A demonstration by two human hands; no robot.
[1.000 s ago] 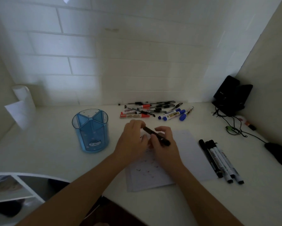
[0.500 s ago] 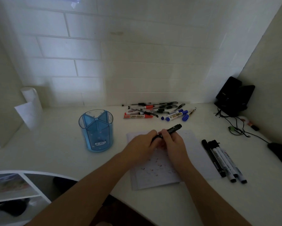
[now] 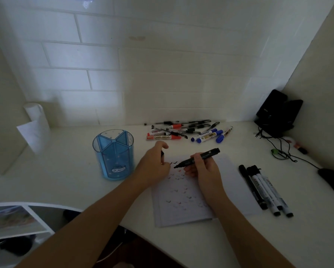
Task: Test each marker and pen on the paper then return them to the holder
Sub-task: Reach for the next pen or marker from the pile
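My right hand (image 3: 204,167) grips an uncapped black marker (image 3: 198,158), its tip touching the white paper (image 3: 183,202) beside small black ticks. The sheet carries several red and black test marks. My left hand (image 3: 154,164) rests on the paper's upper left corner, curled around what looks like the marker's black cap (image 3: 162,154). A translucent blue pen holder (image 3: 114,153) with dividers stands to the left of my hands and looks empty. A heap of pens and red and blue markers (image 3: 189,131) lies by the wall. Three black-capped markers (image 3: 264,188) lie to the right of the paper.
A black speaker pair (image 3: 278,113) with trailing cables (image 3: 282,151) sits in the right corner, and a dark mouse (image 3: 332,180) lies at the right edge. A paper roll (image 3: 36,124) leans at the left wall. The desk's curved front edge (image 3: 46,205) runs below left.
The cap came off the black marker. My right hand swung the marker tip down onto the paper and made black ticks, while my left hand moved off to the left with the cap.
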